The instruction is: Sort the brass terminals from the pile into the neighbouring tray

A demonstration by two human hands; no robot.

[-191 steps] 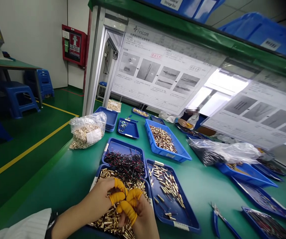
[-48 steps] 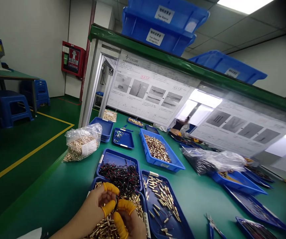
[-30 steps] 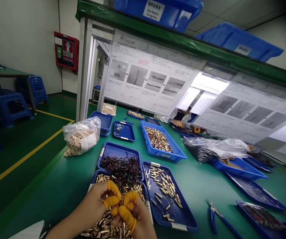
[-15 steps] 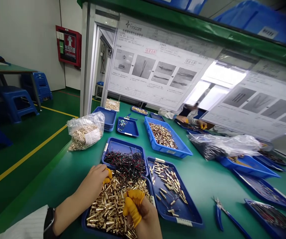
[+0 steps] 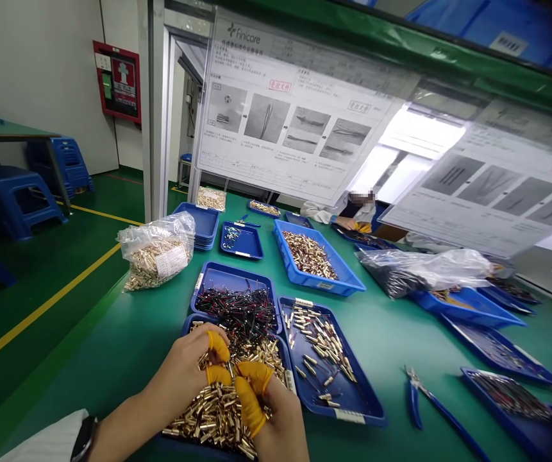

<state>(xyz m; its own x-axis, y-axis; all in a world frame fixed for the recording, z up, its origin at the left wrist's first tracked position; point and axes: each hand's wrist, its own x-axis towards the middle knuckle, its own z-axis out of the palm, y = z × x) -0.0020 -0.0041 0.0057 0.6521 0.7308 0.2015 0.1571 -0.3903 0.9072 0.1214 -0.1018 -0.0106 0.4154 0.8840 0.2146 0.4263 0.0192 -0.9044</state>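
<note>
My left hand (image 5: pixel 199 362) and my right hand (image 5: pixel 273 404), both with yellow finger cots on thumb and forefinger, meet fingertip to fingertip. They are above a blue tray heaped with short brass tubes (image 5: pixel 218 417). Each hand is closed in a pinch, but whatever lies between the fingertips is too small and covered to make out. Just behind them, black and red wire leads (image 5: pixel 242 308) fill a second blue tray (image 5: pixel 213 273) and spill onto the tubes. To the right, a third blue tray (image 5: pixel 372 410) holds brass tubes with thin leads attached (image 5: pixel 328 340).
Blue-handled cutters (image 5: pixel 415 391) lie at the right. Farther back are a light-blue bin (image 5: pixel 347 282) of brass parts, a clear bag of tubes (image 5: pixel 155 256), and stacked trays (image 5: pixel 203 224). Instruction sheets (image 5: pixel 280 109) hang in front. Across the table, a co-worker's hands (image 5: pixel 352 224) are busy.
My left hand has moved right and down from the edge of the wire leads to meet my right hand's fingertips. The view has shifted slightly. The co-worker's hands have come closer together.
</note>
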